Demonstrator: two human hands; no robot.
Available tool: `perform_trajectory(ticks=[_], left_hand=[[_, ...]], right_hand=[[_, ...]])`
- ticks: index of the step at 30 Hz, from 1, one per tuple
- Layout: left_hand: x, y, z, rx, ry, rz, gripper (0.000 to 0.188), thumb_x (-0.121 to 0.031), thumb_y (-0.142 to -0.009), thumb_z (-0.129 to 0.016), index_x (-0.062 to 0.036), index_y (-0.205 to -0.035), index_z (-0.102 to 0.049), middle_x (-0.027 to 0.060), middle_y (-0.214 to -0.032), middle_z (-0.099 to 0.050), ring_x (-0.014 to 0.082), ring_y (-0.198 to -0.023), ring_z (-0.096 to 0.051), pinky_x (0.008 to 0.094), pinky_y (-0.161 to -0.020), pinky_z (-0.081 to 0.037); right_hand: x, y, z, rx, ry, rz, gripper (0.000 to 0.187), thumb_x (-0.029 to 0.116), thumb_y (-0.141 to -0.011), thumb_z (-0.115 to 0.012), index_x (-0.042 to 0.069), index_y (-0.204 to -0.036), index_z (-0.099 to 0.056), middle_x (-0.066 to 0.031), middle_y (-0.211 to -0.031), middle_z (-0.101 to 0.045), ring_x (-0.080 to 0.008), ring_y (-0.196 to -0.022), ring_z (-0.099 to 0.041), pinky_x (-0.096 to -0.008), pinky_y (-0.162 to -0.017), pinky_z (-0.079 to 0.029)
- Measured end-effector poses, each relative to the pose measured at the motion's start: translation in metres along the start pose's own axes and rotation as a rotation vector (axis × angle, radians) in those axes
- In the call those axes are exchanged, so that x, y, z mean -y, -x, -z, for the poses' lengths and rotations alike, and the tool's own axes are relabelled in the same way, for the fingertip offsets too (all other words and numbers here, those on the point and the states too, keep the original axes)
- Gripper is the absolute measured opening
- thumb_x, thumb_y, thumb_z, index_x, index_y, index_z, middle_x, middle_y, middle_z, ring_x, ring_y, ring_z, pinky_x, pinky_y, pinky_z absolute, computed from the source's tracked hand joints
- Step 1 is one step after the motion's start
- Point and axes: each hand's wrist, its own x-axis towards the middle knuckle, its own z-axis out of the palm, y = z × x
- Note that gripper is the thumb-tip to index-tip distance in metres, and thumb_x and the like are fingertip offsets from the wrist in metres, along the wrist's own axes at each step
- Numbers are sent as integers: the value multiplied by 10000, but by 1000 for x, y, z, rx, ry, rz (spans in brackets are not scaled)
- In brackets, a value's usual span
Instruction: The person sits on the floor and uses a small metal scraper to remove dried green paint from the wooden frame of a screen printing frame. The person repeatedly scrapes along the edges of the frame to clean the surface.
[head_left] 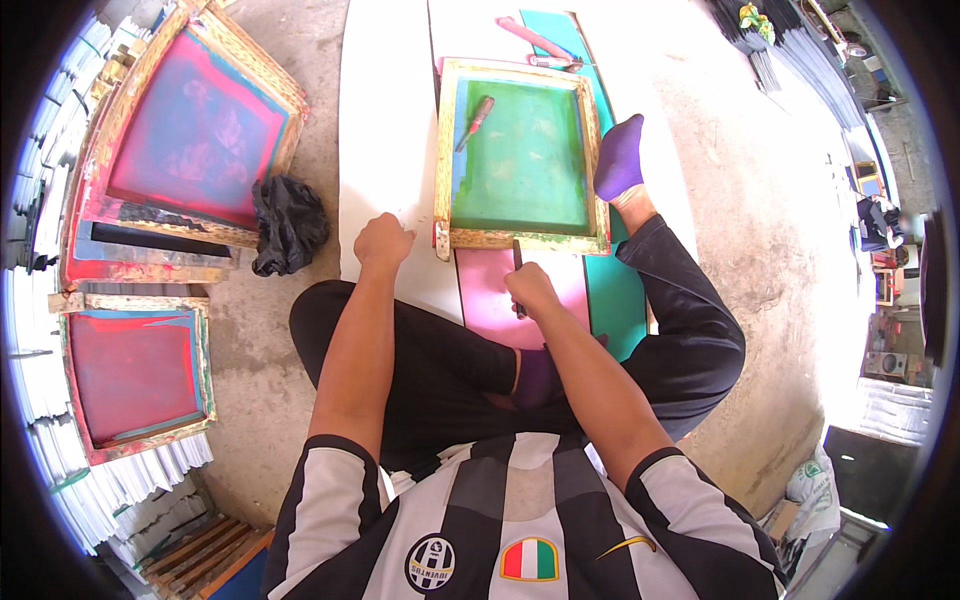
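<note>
A wooden-framed printing screen with green mesh [525,170] lies in front of me on coloured boards. A screwdriver [478,120] with a reddish handle rests on its mesh, at the upper left. My right hand [533,288] is closed around a narrow dark tool [517,256], whose exact kind I cannot make out. The tool's far end reaches the frame's near rail. My left hand [383,240] is closed, left of the frame's near left corner and apart from it. Whatever its fingers may hold is hidden.
Red and blue printing screens [200,130] lean at the left, with a smaller red screen [135,370] nearer. A crumpled black plastic bag [288,225] sits beside them. Beyond the green screen lie a pink strip-like object [535,37] and a metal tool [555,62]. My purple-socked foot [619,160] borders its right side.
</note>
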Motion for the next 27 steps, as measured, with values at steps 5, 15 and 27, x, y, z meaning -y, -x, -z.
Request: perform_trajectory(ticks=[5,15,27], left_hand=[[-4,1,-2,-6,16,-41,504,-499,-906,-741,-44,-1121,-772,189,-1146,-767,378,-1082,-735,479,-899,-586],[-26,11,-12,116,90,-205,517,-556,-934,-659,-58,-958,-798,179,-965,-773,370,-960,-736,505,-813,-562],[-28,18,-14,-92,81,-323,329,-423,-875,-773,-113,-978,-806,114,-932,-770,330,-869,-736,457,-747,-567]], right_hand=[[12,5,1,-11,149,-24,323,107,-892,-517,-134,-1020,-690,-227,-792,-724,-297,-600,-720,-438,-549,-581],[-7,-6,8,21,33,-18,239,82,-884,-516,-61,-998,-669,-175,-777,-718,-251,-564,-703,-398,-480,-549],[-50,-24,4,256,-374,232,63,43,-821,-605,1,-867,-620,-102,-659,-632,-187,-481,-616,-350,-429,-470]])
